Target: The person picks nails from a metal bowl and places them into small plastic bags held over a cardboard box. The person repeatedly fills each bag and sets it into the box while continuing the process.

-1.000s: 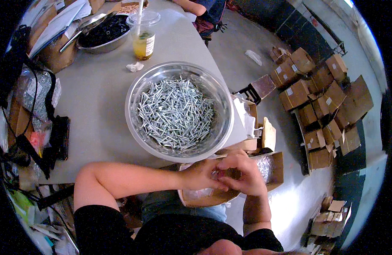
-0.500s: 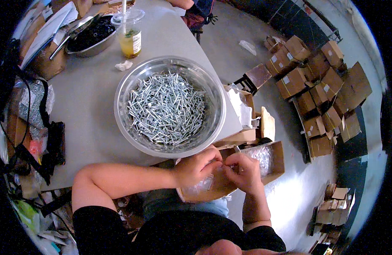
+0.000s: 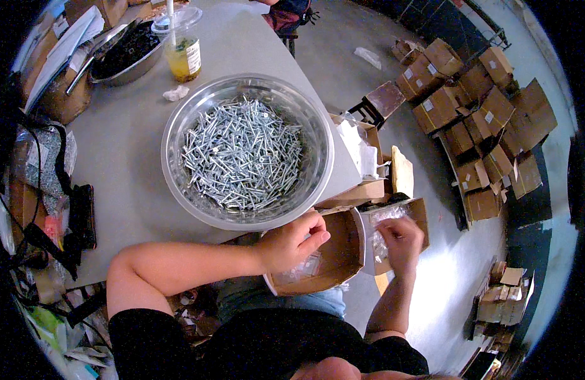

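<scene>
A large see-through bowl [image 3: 172, 190] on the table holds a heap of silvery screws [image 3: 241, 155]. My left hand [image 3: 292, 244] is at the bowl's near rim, over an open cardboard box [image 3: 343, 259] by my lap. Its fingers are curled with the thumb pressed in; whatever they may hold is hidden. Small clear plastic bags [image 3: 302, 269] lie in that box, below the hand. My right hand [image 3: 403, 244] hovers over a second cardboard box [image 3: 420, 218] to the right, which contains clear plastic bags [image 3: 378, 244]. Motion smears its fingers.
The grey table [image 3: 127, 190] carries a drink cup [image 3: 183, 58] with a straw, a crumpled tissue [image 3: 176, 94] and a metal basin [image 3: 131, 75]. Bagged hardware [image 3: 51, 158] sits at the left. Cardboard cartons [image 3: 476, 126] are stacked on the floor, far right.
My hands have parted: the right has swung right, away from the left, to above the second box. My left hand stays near the bowl's rim. The view has shifted slightly.
</scene>
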`<action>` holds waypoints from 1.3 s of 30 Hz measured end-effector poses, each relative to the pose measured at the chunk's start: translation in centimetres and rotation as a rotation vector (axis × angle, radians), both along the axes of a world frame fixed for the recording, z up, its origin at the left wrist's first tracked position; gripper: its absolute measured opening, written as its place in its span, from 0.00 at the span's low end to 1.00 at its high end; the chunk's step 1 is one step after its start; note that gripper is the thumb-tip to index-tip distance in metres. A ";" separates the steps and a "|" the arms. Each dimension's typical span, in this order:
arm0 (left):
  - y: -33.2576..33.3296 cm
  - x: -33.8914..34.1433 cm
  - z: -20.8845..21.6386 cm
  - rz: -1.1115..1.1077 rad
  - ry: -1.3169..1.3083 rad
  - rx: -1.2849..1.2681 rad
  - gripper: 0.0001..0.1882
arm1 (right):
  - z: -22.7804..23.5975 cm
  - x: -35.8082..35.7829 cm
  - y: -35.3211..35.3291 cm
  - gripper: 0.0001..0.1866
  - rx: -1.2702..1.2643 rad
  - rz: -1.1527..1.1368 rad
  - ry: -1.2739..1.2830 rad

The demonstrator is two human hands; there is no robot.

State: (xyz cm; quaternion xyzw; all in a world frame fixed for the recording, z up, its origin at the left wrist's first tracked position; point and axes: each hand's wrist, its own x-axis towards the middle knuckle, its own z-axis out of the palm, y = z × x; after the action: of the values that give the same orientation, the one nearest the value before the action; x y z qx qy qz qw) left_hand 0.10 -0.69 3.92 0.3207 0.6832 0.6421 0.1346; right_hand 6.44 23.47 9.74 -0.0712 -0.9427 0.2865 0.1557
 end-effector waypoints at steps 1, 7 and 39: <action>0.2 0.1 -0.3 -0.002 -0.020 0.036 0.08 | 0.3 0.1 1.3 0.07 0.133 -0.042 0.024; 0.0 0.3 0.1 0.034 -0.013 -0.001 0.08 | -4.6 -0.8 -0.9 0.11 0.186 0.125 -0.466; -1.0 0.2 -0.3 -0.031 0.539 -0.148 0.11 | -1.6 -2.7 -3.7 0.08 -0.839 0.381 -0.592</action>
State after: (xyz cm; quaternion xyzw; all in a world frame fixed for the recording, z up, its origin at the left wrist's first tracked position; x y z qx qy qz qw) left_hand 0.26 -1.72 3.66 0.4798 0.7342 0.4799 -0.0193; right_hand 3.69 19.78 8.09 -0.0329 -0.7474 0.6285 -0.2126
